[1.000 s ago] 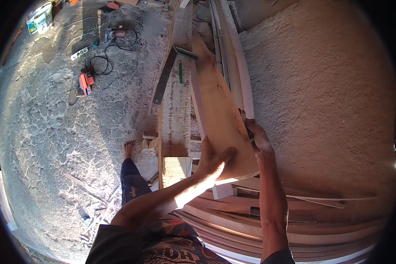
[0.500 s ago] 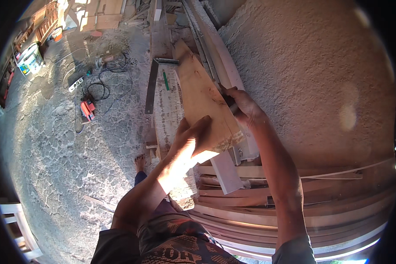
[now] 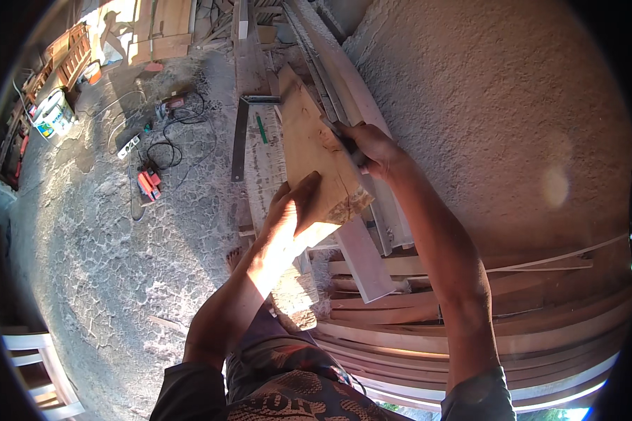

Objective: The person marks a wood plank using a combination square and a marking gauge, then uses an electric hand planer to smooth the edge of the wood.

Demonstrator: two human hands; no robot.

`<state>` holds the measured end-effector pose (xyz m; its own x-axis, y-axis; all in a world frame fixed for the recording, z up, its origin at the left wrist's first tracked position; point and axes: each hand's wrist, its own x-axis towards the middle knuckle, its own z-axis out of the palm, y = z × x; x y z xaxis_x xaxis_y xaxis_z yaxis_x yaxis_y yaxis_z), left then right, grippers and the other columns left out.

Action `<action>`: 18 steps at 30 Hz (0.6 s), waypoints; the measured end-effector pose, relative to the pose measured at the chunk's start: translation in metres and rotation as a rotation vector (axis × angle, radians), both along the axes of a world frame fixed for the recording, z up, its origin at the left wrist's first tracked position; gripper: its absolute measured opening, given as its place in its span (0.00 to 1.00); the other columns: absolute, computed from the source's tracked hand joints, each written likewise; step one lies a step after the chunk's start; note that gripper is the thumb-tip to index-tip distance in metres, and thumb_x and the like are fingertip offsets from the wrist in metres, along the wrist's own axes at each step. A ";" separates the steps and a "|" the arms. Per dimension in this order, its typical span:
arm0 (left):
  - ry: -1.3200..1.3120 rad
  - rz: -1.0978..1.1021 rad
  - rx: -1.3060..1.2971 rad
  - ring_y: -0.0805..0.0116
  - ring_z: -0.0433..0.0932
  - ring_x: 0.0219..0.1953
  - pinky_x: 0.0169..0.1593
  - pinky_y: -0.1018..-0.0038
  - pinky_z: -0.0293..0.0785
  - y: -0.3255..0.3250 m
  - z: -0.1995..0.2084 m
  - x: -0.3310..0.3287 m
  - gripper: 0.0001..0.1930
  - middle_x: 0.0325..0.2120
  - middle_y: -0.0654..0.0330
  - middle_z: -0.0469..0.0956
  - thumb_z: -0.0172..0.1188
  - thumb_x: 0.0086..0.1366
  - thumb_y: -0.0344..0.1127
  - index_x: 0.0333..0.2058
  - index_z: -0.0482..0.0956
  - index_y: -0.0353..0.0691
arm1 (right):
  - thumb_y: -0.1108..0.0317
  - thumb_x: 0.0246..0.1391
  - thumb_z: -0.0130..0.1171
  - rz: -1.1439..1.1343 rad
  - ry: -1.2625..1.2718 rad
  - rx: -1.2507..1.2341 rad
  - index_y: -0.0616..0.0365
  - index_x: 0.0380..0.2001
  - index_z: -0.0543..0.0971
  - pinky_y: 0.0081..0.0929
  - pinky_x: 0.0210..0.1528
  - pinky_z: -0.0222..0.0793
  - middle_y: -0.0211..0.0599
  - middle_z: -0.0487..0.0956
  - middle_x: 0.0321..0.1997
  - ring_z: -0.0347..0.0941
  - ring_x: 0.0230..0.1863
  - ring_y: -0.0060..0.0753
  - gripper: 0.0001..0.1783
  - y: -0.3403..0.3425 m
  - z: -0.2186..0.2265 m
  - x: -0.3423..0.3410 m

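Observation:
A pale wooden board [image 3: 309,130], with a knot and a rough near end, is held tilted above the long workbench plank [image 3: 260,184]. My left hand [image 3: 289,205] grips its left side near the close end, thumb lying on the face and fingers mostly hidden. At the opposite edge, my right hand [image 3: 373,149] is closed around the board; its underside is dark there and partly hidden. Left of the board, a metal try square [image 3: 239,144] lies on the bench, touching or close to the board's far part. Beside it rests a green pencil [image 3: 261,129].
Long planks [image 3: 361,98] lean along the rough wall at right, and more boards [image 3: 470,337] are stacked near me. On the floor at left are a red power tool [image 3: 148,184], a white power strip [image 3: 128,146], tangled cables and a paint bucket [image 3: 55,114].
Both hands and the board have shifted slightly left and away from me in the view. My grip looks the same. Square and pencil stay on the bench.

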<state>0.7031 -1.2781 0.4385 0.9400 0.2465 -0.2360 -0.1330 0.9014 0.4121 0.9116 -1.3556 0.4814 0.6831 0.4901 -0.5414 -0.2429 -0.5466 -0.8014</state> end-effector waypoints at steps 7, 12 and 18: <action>-0.057 -0.122 -0.026 0.64 0.83 0.47 0.50 0.70 0.83 0.000 -0.019 0.018 0.23 0.49 0.49 0.80 0.55 0.73 0.42 0.58 0.70 0.31 | 0.53 0.67 0.53 -0.020 -0.028 0.033 0.58 0.41 0.80 0.24 0.20 0.75 0.35 0.82 0.33 0.78 0.23 0.22 0.18 -0.005 0.012 -0.003; -0.178 -0.189 -0.195 0.61 0.85 0.43 0.42 0.68 0.87 -0.001 -0.011 0.031 0.18 0.45 0.46 0.81 0.53 0.73 0.36 0.55 0.72 0.29 | 0.55 0.66 0.51 -0.053 -0.072 -0.004 0.53 0.40 0.80 0.30 0.31 0.77 0.33 0.81 0.36 0.78 0.31 0.22 0.15 -0.001 0.012 0.011; -0.289 -0.162 -0.117 0.54 0.85 0.38 0.31 0.65 0.88 0.008 -0.018 0.029 0.22 0.46 0.44 0.79 0.52 0.71 0.28 0.62 0.65 0.31 | 0.56 0.66 0.51 -0.067 -0.079 0.016 0.54 0.49 0.78 0.43 0.51 0.76 0.38 0.81 0.47 0.79 0.46 0.31 0.17 0.009 0.025 0.003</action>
<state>0.7317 -1.2704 0.4206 0.9967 0.0761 0.0276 -0.0808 0.9592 0.2710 0.9145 -1.3466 0.5065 0.7550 0.4500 -0.4769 -0.2139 -0.5185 -0.8279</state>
